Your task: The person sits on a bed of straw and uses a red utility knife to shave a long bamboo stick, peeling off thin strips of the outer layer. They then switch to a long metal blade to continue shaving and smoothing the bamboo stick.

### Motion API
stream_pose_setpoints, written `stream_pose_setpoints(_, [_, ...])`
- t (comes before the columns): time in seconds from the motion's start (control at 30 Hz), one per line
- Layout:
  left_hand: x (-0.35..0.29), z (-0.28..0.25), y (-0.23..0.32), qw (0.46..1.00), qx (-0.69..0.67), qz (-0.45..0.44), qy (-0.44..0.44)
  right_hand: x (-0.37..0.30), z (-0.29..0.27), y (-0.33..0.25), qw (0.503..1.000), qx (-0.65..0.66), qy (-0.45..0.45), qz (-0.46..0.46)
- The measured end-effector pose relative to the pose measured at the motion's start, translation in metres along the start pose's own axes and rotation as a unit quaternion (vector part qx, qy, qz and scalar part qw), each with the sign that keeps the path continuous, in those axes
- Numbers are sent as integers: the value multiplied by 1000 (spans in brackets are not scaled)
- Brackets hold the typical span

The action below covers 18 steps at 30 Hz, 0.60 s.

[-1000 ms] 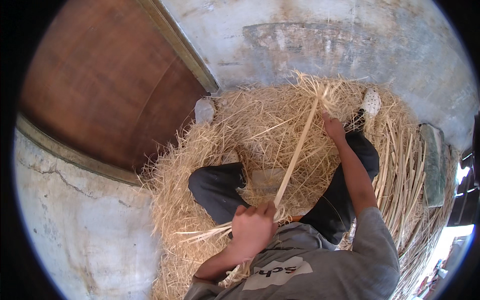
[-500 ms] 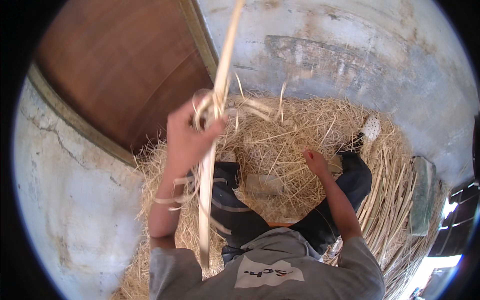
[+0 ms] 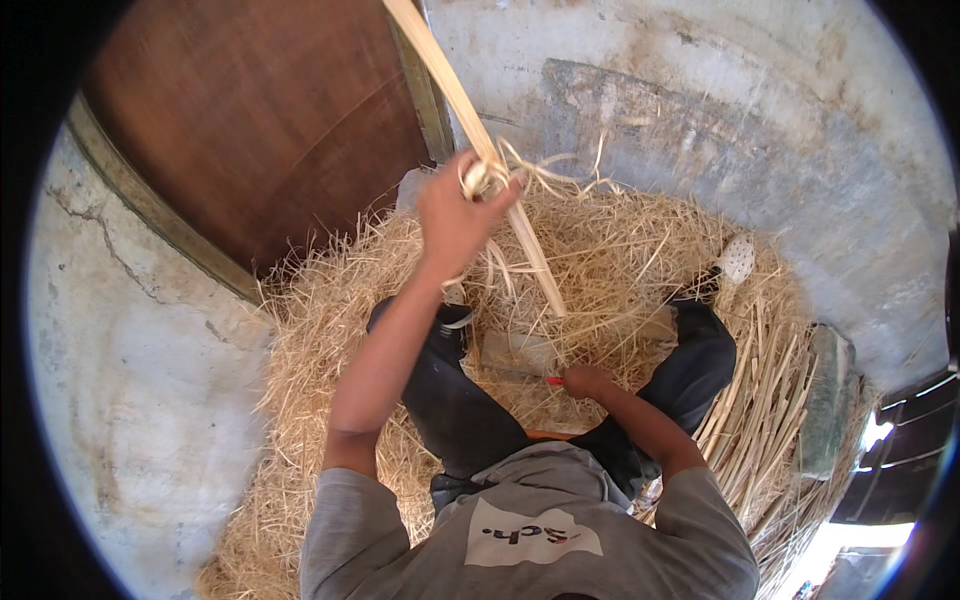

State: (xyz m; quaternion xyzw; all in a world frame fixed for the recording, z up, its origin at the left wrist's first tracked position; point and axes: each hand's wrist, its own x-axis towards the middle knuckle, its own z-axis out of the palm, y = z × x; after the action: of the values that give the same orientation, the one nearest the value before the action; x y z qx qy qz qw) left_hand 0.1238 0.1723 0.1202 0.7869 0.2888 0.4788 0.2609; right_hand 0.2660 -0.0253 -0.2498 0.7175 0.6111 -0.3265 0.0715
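Raised in front of me, my left hand (image 3: pixel 465 210) is closed around a long, pale bamboo strip (image 3: pixel 448 85). Thin curled shavings (image 3: pixel 545 172) hang about the strip at my grip. The strip slants from the top of the view down to a tip over the straw. Lower down, between my knees, my right hand (image 3: pixel 588 382) is in a fist around a red-handled knife (image 3: pixel 555 380). Its thin blade seems to point left but is hard to make out. A flat block (image 3: pixel 518 352) lies in the straw just beyond that fist.
Loose straw-like shavings (image 3: pixel 330 330) cover the floor around my legs. A bundle of long thin sticks (image 3: pixel 765 385) lies at right, beside a greenish block (image 3: pixel 828 405). A brown door (image 3: pixel 260 130) and a stained wall (image 3: pixel 720 120) stand ahead; a perforated white shoe (image 3: pixel 737 258) shows near the wall.
My left hand has moved right and slightly up, tilting the strip so its lower end swings over the straw. My right hand has come down and left, showing the red handle.
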Motion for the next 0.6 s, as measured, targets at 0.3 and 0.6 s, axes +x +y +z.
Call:
stream_pose_setpoints(0.3, [-62,56,-79,1000,17,26,3,-59,-87,-41,919,244,299,-76])
stream_pose_setpoints(0.6, [-143,125,-118,994,71,31,-73,-101,-284,-152,661,250,694,-135])
